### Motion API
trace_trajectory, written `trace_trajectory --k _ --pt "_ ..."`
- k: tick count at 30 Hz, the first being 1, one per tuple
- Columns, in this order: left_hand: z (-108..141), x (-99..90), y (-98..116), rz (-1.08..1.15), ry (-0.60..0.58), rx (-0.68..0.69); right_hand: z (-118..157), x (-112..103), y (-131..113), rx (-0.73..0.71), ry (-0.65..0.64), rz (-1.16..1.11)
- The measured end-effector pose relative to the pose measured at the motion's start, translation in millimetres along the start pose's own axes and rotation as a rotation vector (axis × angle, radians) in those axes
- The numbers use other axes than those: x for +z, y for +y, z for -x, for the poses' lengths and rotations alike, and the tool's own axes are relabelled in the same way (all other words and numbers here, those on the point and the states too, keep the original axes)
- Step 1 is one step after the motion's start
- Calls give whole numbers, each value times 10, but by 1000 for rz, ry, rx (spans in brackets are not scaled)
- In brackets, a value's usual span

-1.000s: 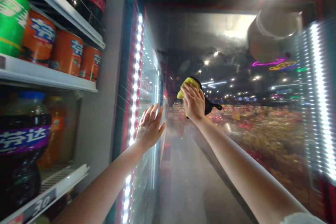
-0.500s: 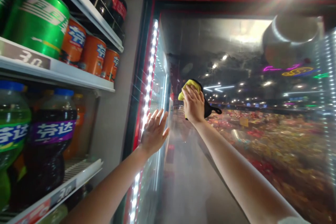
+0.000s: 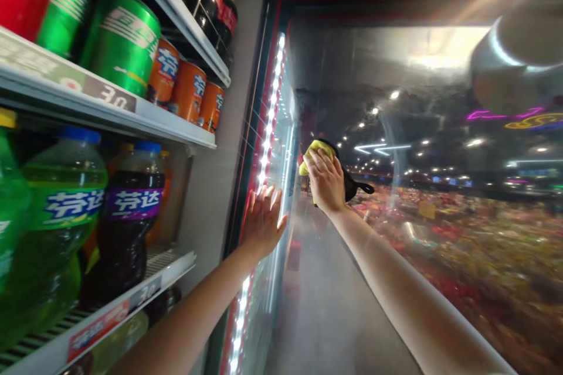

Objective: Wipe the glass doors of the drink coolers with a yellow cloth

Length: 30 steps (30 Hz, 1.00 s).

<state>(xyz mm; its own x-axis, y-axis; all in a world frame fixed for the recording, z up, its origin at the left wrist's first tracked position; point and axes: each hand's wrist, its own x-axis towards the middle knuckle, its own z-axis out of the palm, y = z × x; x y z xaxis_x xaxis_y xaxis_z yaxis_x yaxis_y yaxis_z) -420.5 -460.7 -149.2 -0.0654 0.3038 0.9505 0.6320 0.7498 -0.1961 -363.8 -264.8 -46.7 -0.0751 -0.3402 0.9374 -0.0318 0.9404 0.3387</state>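
Cooler shelves [image 3: 176, 123] slant along the left side, carrying a green soda can [image 3: 123, 41] and orange Fanta cans [image 3: 165, 70] above, with a purple-labelled Fanta bottle [image 3: 132, 228] below. Next comes a lit LED strip [image 3: 268, 140] on a red-edged frame. Just before it is the left hand [image 3: 264, 225], empty, with fingers up and thumb spread; whether it touches the frame cannot be told. Right of that, the yellow-and-black cloth [image 3: 349, 187] lies against the glass door [image 3: 352, 82], with the right hand [image 3: 326, 181] clamped over it. Rubbing the glass well would call for even palm pressure, with the cloth bunched thick under the fingertips and overlapping strokes. Its long axis runs from the yellow end, upper left, down toward the black loop [image 3: 366, 188], which points right. Farther right, neon lines [image 3: 505, 114] show in the glass.
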Motion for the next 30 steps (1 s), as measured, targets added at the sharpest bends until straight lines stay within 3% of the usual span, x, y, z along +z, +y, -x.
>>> trace_trajectory --k 4,7,9,12,14,16,19,21,23,27,30 --pt "40 -46 19 -15 25 -3 163 85 -194 -190 -86 -50" --pt "87 -85 3 -35 28 9 339 -96 -78 -370 -156 -74" --pt "128 -105 -24 -37 23 17 332 -217 47 -417 -191 -75" --pt "200 -132 -54 -42 18 2 154 -222 91 -284 -174 -61" --pt "246 -154 -54 -45 10 -15 58 -101 -39 -134 -118 -68" --pt "283 -184 -41 -45 -10 -35 83 44 -248 -73 -84 -94" --pt "324 -236 -31 -56 -43 -59 334 139 -492 -225 -113 -155" --pt "344 -270 -46 -70 -53 -64 507 89 -505 -365 -140 -194" --pt "361 -299 -76 -79 -58 -61 558 -1 -416 -410 -147 -203" --pt "399 -344 -130 -114 -57 -74 249 -34 -325 -163 -96 -141" --pt "433 -381 -129 -154 -75 -81 38 138 -551 10 -61 -143"
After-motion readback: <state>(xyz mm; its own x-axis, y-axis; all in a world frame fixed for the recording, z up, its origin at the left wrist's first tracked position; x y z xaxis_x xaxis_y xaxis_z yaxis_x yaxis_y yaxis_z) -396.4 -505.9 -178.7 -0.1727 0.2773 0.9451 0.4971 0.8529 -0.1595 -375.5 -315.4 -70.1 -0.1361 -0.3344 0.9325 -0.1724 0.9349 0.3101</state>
